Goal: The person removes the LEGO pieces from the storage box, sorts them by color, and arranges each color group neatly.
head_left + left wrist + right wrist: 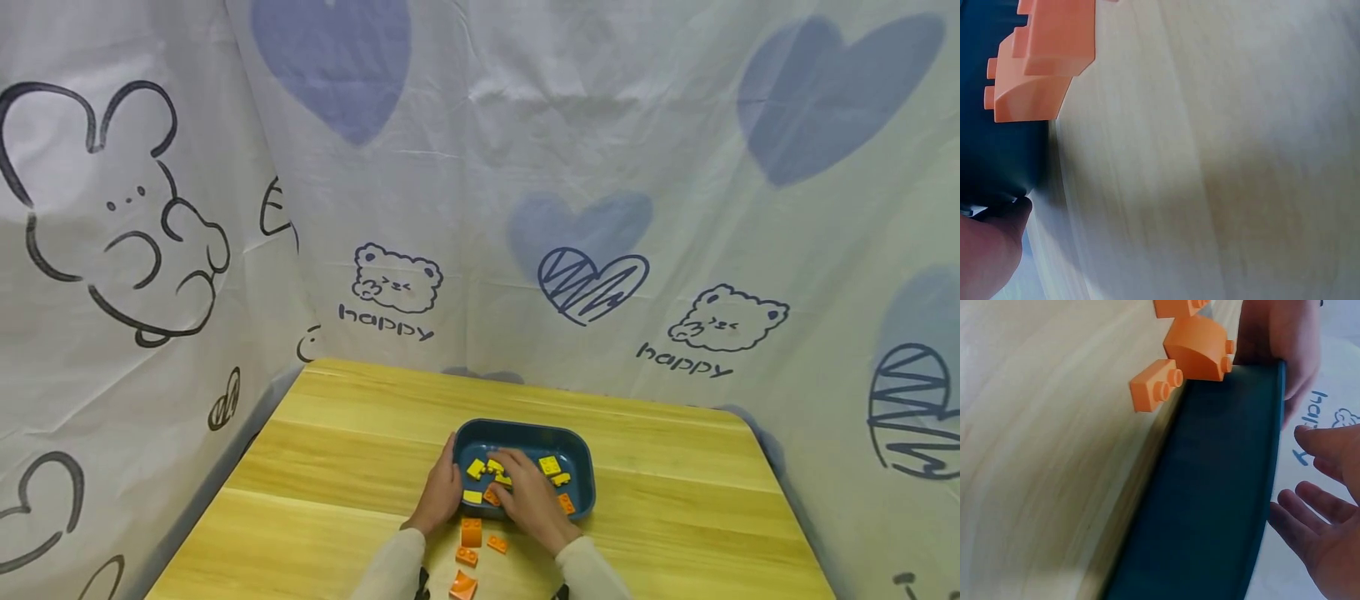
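Note:
A dark blue-green tray (525,429) holds several yellow toy bricks (549,465) and a few orange ones (566,503). Along its left end lies my left hand (438,493), fingers extended against the outer wall; its thumb touches the tray corner in the left wrist view. My right hand (531,500) reaches over the front rim into the tray, above the bricks. In the right wrist view its fingers (1316,509) are spread and loosely bent, with nothing seen between them. Part of the tray's contents is hidden beneath this hand.
Several orange bricks lie on the wooden table (337,450) in front of the tray, among them a curved-sided brick (471,532), a small brick (497,543) and a scooped piece (462,585). A printed white curtain (480,333) hangs behind and beside the table.

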Action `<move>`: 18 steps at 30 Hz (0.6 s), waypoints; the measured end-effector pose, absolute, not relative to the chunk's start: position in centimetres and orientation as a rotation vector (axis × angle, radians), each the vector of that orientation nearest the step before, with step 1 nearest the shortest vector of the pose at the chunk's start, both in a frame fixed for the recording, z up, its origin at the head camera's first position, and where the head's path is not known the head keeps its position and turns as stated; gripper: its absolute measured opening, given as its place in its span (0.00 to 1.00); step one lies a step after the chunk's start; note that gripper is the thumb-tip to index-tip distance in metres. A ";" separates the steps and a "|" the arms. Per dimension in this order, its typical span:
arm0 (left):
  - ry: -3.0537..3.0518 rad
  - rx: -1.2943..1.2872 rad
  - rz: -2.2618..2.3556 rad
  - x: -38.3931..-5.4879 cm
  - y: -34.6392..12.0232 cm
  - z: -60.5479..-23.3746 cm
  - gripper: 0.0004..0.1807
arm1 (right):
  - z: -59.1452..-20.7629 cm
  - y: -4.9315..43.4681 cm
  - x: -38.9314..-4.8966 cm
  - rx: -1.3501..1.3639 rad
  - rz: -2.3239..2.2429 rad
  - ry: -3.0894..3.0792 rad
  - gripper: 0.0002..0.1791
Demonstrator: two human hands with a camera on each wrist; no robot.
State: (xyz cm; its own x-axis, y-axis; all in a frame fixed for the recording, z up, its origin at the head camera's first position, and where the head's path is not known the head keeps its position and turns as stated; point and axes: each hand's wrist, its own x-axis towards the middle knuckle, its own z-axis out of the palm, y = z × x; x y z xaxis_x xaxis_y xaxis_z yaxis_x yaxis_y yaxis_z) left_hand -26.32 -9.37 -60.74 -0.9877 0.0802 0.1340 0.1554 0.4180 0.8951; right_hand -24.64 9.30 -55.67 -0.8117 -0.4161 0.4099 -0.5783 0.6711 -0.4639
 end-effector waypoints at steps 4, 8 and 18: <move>-2.579 -0.234 -1.623 -26.3 -9.3 -60.6 0.31 | -56.2 9.1 -24.9 0.805 0.894 -2.641 0.25; -2.583 -0.230 -1.627 -26.1 -9.2 -60.5 0.30 | -56.7 8.9 -24.9 0.784 0.927 -2.673 0.24; -2.586 -0.229 -1.593 -26.1 -9.3 -60.3 0.30 | -57.3 8.7 -25.4 0.825 0.971 -2.716 0.22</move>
State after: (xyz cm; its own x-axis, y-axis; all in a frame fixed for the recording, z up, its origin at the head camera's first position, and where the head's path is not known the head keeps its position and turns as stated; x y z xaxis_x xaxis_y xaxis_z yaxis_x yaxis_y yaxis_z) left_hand -26.12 -9.34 -60.33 -0.9841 0.0772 0.1598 0.1774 0.4428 0.8789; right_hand -25.44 8.70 -57.35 -0.8396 -0.4494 0.3051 -0.5410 0.6411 -0.5444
